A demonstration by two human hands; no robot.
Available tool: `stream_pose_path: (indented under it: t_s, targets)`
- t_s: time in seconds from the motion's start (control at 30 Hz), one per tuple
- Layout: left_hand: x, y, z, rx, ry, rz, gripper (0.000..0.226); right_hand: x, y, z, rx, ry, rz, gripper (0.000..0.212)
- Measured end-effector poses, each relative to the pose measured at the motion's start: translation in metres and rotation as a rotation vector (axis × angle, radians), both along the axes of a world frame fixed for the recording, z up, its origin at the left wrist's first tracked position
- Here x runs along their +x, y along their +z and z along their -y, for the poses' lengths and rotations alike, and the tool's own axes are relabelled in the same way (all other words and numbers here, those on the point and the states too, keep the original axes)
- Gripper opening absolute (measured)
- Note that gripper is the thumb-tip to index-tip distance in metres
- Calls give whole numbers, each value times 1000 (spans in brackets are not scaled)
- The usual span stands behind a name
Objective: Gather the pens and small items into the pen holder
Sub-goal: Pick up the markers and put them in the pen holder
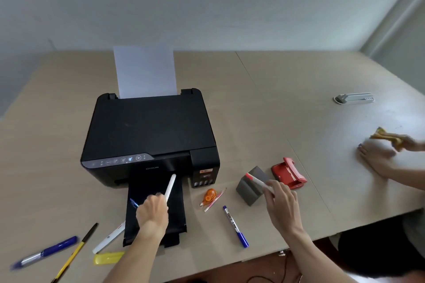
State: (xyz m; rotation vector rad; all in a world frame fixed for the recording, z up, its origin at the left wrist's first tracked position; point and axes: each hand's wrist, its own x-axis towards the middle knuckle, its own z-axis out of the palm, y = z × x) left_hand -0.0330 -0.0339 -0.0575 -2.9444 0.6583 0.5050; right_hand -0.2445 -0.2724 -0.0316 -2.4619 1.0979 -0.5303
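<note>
A grey square pen holder [249, 189] stands on the table right of the printer. My right hand [279, 204] grips a white marker with a red cap [257, 181], its capped end over the holder's opening. My left hand [153, 210] holds a white pen [169, 187] above the printer's output tray, with a blue pen end [133, 202] showing at its left side. Loose on the table lie a blue-capped marker [235, 226], an orange correction tape [208, 196], a pink pencil [215, 200], a white marker [110, 238], a yellow-black pen [77, 251], a blue marker [46, 251] and a yellow item [108, 258].
A black printer [149, 135] with paper [146, 71] in its feeder fills the table's middle. A red hole punch [289, 173] sits behind the holder. Another person's hands [379, 156] work with a yellow cloth [388, 138] at the right. A white device [354, 98] lies far right.
</note>
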Motion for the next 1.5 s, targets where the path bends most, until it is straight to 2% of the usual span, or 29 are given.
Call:
stream_pose_path:
  t_s: [0.2, 0.33, 0.53, 0.67, 0.97, 1.1, 1.23, 1.33, 1.5]
  targets:
    - [-5, 4, 4, -128, 27, -78, 19, 14, 11, 15, 39, -38, 9, 6]
    - [-13, 9, 3, -304, -66, -93, 15, 21, 14, 14, 45, -75, 57, 4]
    - [-15, 9, -3, -591, -37, -76, 19, 13, 7, 4, 103, -129, 82, 9]
    - [-17, 9, -6, -717, -88, -102, 24, 15, 4, 10, 156, -119, 40, 10]
    - [-31, 21, 32, -925, -283, -172, 17, 4, -6, -3, 220, -201, 173, 22]
    - [-43, 32, 65, -967, -320, -151, 12, -24, -32, -29, 312, -222, 8, 20]
    - [-51, 41, 96, -1010, -346, -176, 10, -43, -57, -53, 529, -153, -248, 14]
    - [-54, 43, 111, -1001, -379, -213, 9, -45, -65, -67, 653, -125, -263, 15]
    - [-62, 50, 127, -1109, -425, -202, 10, -35, -73, -78, 592, -100, -305, 22]
